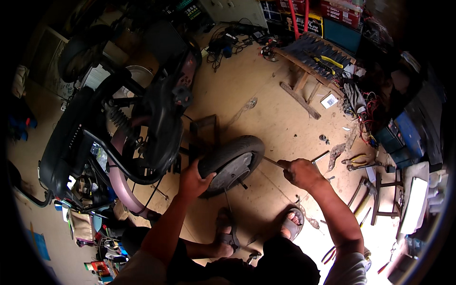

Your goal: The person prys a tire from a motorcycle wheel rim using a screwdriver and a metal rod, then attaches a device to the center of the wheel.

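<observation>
A small scooter wheel [231, 166] with a black tyre, a grey hub and a protruding axle stands tilted on the floor in front of me. My left hand [192, 180] grips its left side, thumb over the tyre's edge. In my right hand [302, 173] is a slim metal tyre lever [274, 163], whose far end reaches the right side of the tyre; the fist covers its near end. A second thin rod [228, 200] sticks out below the hub, between wheel and foot.
A partly dismantled electric scooter [142, 123] stands close on the left. Pliers [331, 61] lie on a wooden stool [308, 71] at the far right. A hammer [365, 194] and several tools lie on the floor at right, beside a small stool [390, 199]. My sandalled foot [292, 222] is near.
</observation>
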Available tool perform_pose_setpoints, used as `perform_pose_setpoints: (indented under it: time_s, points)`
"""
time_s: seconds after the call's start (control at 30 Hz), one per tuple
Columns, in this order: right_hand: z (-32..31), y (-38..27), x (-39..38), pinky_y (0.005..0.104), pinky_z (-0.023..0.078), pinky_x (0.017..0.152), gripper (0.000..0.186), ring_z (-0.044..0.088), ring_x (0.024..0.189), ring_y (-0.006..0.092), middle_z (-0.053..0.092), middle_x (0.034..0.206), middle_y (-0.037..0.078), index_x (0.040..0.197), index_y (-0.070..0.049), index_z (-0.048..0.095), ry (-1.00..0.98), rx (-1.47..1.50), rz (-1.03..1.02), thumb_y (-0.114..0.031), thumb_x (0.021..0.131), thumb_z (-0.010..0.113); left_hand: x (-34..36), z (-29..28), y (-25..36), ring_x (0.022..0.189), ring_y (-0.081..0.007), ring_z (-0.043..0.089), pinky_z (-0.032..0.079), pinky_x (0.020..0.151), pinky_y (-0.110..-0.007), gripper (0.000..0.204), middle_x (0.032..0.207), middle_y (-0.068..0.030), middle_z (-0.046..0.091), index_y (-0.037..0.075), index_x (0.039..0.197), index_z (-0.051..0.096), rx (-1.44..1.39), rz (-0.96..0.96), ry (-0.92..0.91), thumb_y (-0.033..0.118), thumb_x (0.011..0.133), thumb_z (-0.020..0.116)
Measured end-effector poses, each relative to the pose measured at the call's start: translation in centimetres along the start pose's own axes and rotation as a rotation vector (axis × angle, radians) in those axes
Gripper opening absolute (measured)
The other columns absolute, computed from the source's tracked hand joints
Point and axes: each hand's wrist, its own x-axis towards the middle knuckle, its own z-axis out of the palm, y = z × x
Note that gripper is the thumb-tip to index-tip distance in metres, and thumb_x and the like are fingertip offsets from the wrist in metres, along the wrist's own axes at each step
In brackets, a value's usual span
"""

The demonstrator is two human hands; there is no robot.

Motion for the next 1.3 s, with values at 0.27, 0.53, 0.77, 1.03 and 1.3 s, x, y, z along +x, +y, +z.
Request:
perform_pose_setpoints:
  time_s: [0.27,0.53,0.77,1.03,1.3]
  points:
    - [3.7,0.8,-0.4,0.0509,0.058,0.078,0.039,0.071,0.086,0.0417,0.071,0.086,0.024,0.133,-0.014,0.068,0.123,0.054,-0.017,-0.019,0.094,0.062,-1.2,0.4,1.0,0.103,-0.0423,0.070,0.056,0.089,-0.048,0.070,0.108,-0.0236,0.071,-0.001,0.123,0.060,-0.015,0.017,0.194,0.027,0.069,0.095]
    - [3.1,2.3,0.7,0.0498,0.057,0.075,0.042,0.069,0.081,0.0433,0.069,0.083,0.025,0.136,-0.010,0.067,0.073,0.060,-0.078,-0.017,0.094,0.065,-1.5,2.1,-1.4,0.097,-0.0413,0.072,0.057,0.085,-0.048,0.062,0.099,-0.0208,0.071,-0.001,0.110,0.063,0.011,-0.095,0.197,0.022,0.063,0.095]
    - [1.8,0.2,2.3,0.0498,0.057,0.081,0.043,0.070,0.089,0.0424,0.072,0.091,0.025,0.138,-0.011,0.066,0.006,0.021,-0.070,-0.016,0.095,0.063,-1.4,1.9,-3.0,0.098,-0.0397,0.073,0.057,0.085,-0.046,0.058,0.103,-0.0216,0.072,-0.001,0.108,0.064,-0.039,-0.177,0.196,0.021,0.063,0.094]
    - [4.5,0.5,0.9,0.0507,0.057,0.081,0.045,0.070,0.086,0.0428,0.072,0.089,0.025,0.138,-0.010,0.065,0.083,0.103,-0.060,-0.017,0.093,0.063,-2.0,1.7,-2.2,0.107,-0.0348,0.071,0.055,0.093,-0.044,0.069,0.115,-0.0220,0.070,-0.002,0.124,0.059,-0.033,-0.174,0.121,0.019,0.067,0.092]
    - [5.3,1.3,-0.4,0.0505,0.057,0.080,0.042,0.071,0.086,0.0426,0.071,0.088,0.026,0.135,-0.009,0.067,0.117,0.174,-0.006,-0.019,0.094,0.064,-1.1,-0.7,-3.2,0.120,-0.0386,0.066,0.052,0.102,-0.045,0.078,0.129,-0.0226,0.066,0.001,0.145,0.048,-0.137,-0.078,-0.144,0.012,0.076,0.082]
